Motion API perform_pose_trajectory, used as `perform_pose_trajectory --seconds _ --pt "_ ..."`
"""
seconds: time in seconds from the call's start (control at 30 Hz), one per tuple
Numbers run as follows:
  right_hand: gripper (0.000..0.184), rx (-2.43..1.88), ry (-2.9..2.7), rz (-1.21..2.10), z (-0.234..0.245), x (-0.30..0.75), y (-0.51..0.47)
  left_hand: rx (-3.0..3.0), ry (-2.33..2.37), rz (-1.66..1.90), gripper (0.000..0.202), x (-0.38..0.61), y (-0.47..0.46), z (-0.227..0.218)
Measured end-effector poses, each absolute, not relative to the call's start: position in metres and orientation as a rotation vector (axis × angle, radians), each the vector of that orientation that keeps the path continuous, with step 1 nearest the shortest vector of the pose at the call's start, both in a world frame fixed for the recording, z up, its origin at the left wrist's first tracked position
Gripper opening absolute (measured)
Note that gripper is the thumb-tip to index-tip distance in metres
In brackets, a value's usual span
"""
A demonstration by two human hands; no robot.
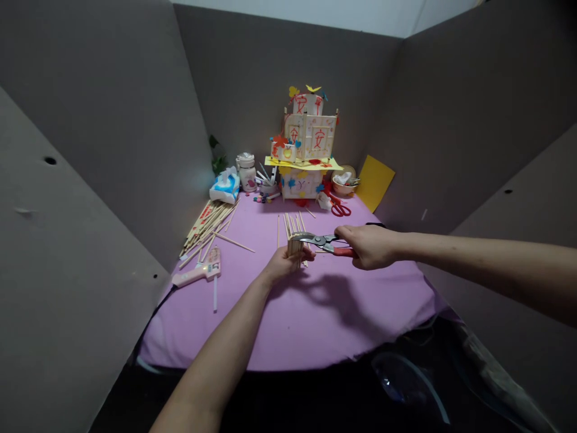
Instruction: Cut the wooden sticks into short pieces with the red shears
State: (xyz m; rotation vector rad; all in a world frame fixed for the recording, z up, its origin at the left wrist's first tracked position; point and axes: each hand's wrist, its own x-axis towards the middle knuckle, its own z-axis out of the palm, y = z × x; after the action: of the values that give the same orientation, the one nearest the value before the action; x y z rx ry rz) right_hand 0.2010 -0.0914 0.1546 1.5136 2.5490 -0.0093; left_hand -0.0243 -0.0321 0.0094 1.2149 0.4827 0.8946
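Observation:
My left hand [285, 263] is closed around a small bundle of short wooden sticks [295, 246], held upright above the purple cloth. In my right hand [373, 246] is a pair of pruning shears [325, 242] with red handles. The shears point left, and their metal blades lie across the top of the bundle. Whether the blades are cutting into a stick is too small to tell. Just behind the bundle, several loose wooden sticks [278, 231] lie on the cloth, partly hidden by my left hand and the shears.
A pink glue gun [198, 273] and a pile of long sticks [211, 225] lie at the left. A decorated paper model [309, 138] stands at the back, with red scissors [341, 209], a bowl [344, 187], a tissue pack [225, 185] and a bottle [246, 172]. Grey panels [288, 72] enclose the table.

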Motion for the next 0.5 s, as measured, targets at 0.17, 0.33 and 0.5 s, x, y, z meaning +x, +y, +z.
perform_pose_trajectory --seconds 0.17,0.33,0.5 --pt "0.04 1.486 2.519 -0.024 0.16 0.195 -0.097 1.252 0.483 0.925 0.038 -0.025 -0.038 0.012" --pt "0.036 1.556 2.583 -0.085 0.157 0.204 -0.14 1.295 0.477 0.849 0.036 -0.018 -0.064 0.018" --pt "0.038 1.786 2.517 -0.37 0.139 0.224 -0.202 1.352 0.525 0.622 0.027 -0.007 -0.106 0.027"
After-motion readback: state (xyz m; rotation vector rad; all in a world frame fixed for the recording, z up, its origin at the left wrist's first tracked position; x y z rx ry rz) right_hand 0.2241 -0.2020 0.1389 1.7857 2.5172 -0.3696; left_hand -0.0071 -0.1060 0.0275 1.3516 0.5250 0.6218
